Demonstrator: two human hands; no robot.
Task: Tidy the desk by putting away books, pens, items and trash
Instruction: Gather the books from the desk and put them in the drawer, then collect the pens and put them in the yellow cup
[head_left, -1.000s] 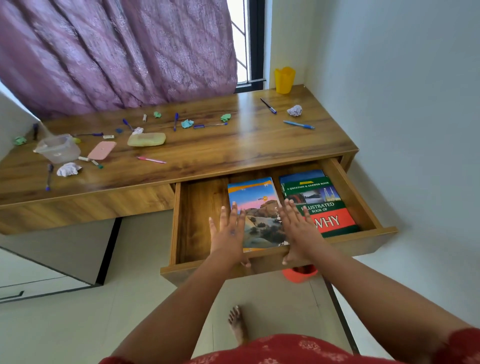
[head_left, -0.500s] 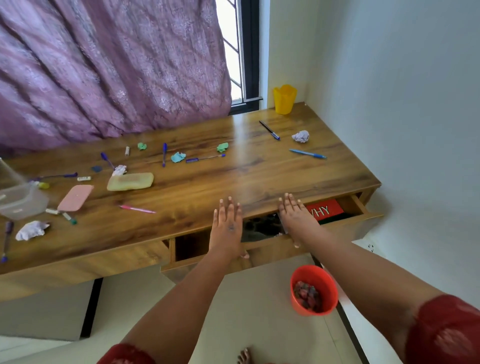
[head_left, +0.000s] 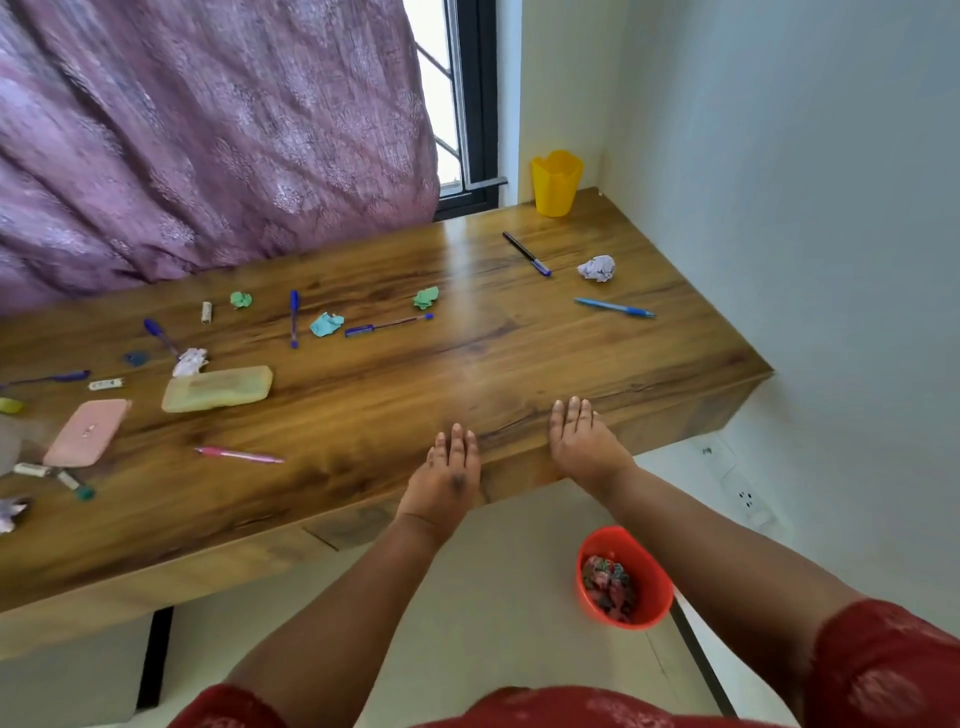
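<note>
The desk (head_left: 467, 364) runs along the curtain (head_left: 208, 130), its drawer front flush under the front edge, so no books show. Both hands lie flat with fingers straight against that edge, the left hand (head_left: 447, 480) beside the right hand (head_left: 582, 441), neither holding anything. A yellow cup (head_left: 555, 183) stands at the far right corner; a red bin (head_left: 623, 577) sits on the floor below. Pens such as the blue pen (head_left: 614, 307) and the paper ball (head_left: 597, 268) lie loose, so a careless sweep could likely roll them off the right edge.
</note>
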